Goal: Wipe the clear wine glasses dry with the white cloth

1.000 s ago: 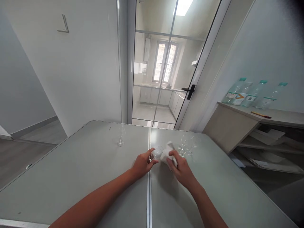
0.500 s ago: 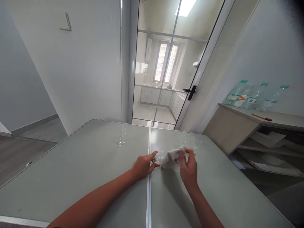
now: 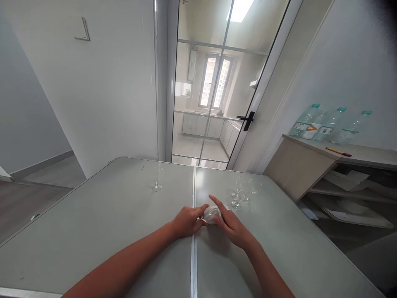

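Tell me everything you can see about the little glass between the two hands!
The glass is small, clear and shiny. It sits low over the middle seam of the grey table, and it seems tipped sideways rather than standing. The left hand pinches one end with thumb and fingers. A white cloth is bunched around the other end, pressed there by the right hand. Any stem or foot is hidden, so their shape cannot be told.

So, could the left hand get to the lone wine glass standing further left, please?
Probably yes: only bare table lies between left hand and wine glass, though it now holds a cloth-wrapped glass.
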A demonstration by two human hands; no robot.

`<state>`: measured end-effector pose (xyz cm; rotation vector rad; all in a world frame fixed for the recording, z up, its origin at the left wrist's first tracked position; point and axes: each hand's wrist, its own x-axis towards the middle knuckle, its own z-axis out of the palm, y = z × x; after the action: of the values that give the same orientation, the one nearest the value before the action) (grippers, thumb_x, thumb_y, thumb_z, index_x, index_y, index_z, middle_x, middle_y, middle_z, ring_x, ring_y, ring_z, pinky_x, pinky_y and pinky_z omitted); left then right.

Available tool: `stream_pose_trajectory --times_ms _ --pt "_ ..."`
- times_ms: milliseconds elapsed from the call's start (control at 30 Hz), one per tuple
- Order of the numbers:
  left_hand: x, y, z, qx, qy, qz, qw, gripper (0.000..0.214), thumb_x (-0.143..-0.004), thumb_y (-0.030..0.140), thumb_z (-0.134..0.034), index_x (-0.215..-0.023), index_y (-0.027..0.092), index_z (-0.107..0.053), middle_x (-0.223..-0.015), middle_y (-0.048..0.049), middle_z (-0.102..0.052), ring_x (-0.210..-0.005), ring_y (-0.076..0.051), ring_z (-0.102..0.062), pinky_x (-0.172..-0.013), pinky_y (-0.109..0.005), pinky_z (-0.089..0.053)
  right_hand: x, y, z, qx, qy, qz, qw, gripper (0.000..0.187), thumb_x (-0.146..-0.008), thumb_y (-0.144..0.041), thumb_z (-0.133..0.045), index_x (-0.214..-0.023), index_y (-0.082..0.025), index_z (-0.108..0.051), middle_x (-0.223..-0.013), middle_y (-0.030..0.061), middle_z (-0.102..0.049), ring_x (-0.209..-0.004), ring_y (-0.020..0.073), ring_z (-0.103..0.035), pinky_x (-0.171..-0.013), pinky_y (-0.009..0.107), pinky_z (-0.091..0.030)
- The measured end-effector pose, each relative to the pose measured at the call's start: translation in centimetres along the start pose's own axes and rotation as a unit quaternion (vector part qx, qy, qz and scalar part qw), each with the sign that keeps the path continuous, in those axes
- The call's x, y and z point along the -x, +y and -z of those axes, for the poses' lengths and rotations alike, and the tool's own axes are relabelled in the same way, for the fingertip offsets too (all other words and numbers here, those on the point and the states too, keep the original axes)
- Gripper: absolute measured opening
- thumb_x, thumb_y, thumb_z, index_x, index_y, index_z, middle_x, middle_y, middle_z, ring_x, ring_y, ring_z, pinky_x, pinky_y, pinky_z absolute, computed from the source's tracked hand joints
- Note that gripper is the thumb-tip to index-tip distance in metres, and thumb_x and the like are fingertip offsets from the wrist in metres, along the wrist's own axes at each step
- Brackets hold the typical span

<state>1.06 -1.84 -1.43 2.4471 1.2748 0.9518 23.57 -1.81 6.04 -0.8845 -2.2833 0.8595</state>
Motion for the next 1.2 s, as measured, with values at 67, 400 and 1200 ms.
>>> stream_pose_trajectory --times_ms 67,400,1200 --pt "-0.1 0.2 0.2 0.038 -0.017 0.0 0.999 0.06 -0.085 0.028 -0.067 -0.142 0.023 -0.051 -0.092 -0.0038 -0.076 -0.075 -0.02 -0.071 -0.069 -0.027 -0.051 0.2 0.8 0.3 0.025 -0.015 0.035 0.999 0.057 -0.101 -0.047 -0.038 -0.154 -0.024 -0.037 -0.072 -0.0019 -0.059 -0.069 0.0195 -0.058 -0.088 0.041 -0.049" --pt "0.2 1.7 -0.3 0.003 0.058 -0.007 0.998 0.055 -0.092 0.029 -0.059 -0.144 0.018 -0.047 -0.094 -0.0088 -0.077 -0.074 -0.021 -0.072 -0.067 -0.03 -0.053 0.3 2.4 -0.8 -0.075 0.14 0.016 0.987 0.047 -0.103 -0.046 -0.033 -0.141 -0.026 -0.052 -0.113 0.0059 -0.067 -0.092 0.0226 -0.063 -0.086 0.034 -0.051" --pt "0.3 -0.8 -1.7 -0.115 0.125 -0.091 0.981 0.056 -0.092 0.026 -0.06 -0.145 0.015 -0.044 -0.084 -0.0055 -0.076 -0.063 -0.017 -0.07 -0.054 -0.025 -0.048 -0.9 1.3 -1.7 -0.022 0.05 -0.036 0.998 0.051 -0.101 -0.049 -0.043 -0.145 -0.022 -0.044 -0.065 -0.0047 -0.047 -0.063 0.0176 -0.047 -0.069 0.03 -0.041"
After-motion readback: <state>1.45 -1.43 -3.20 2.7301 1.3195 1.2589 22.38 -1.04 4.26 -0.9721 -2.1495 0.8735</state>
